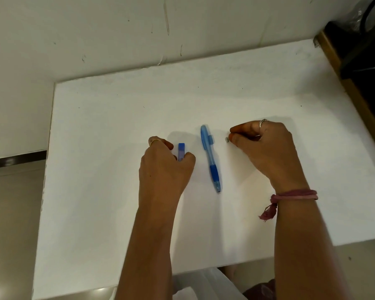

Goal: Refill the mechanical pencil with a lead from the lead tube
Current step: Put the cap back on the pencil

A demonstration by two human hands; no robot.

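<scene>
A translucent blue mechanical pencil (210,158) lies on the white table (117,126), tip toward me, between my hands. To its left a small blue lead tube (181,150) lies on the table; my left hand (164,167) curls around its near end, thumb and fingers touching it. Right of the pencil, a tiny grey piece (227,139), possibly the pencil's eraser or cap, sits at the fingertips of my right hand (266,148), which is closed with thumb and forefinger pinched beside it. Whether the piece is gripped or only touched I cannot tell.
The table stands against a white wall (139,29). A dark object with a wooden edge (355,61) borders the table's right side. A translucent plastic container (204,284) sits below the near table edge.
</scene>
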